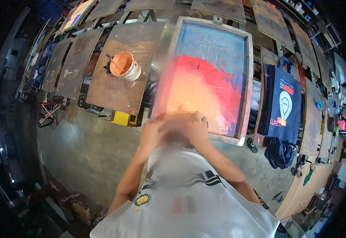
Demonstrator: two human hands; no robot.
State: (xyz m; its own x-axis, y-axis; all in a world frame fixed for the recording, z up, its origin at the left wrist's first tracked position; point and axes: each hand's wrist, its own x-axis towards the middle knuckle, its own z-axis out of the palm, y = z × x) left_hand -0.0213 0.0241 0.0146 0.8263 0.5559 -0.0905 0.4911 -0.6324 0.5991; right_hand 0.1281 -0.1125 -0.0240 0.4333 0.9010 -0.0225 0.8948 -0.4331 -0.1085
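both hands, left hand (152, 133) and right hand (196, 126), grip a blurred wooden squeegee bar (177, 115). it lies on the red-inked, wood-framed printing screen (216, 75) just beyond them. the bar looks stiff, likely ink-slick; best held at its top edge.

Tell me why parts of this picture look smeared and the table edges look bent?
In the head view, a blurred patch covers both hands and the near end of the printing screen, so the grip cannot be read there. The bucket of orange paint stays sharp. The fisheye lens bows the wooden boards toward the dark rim.

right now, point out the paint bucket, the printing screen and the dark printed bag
paint bucket (122, 64), head view, orange inside
printing screen (216, 75), head view, red ink patch
dark printed bag (284, 104), head view, printed front
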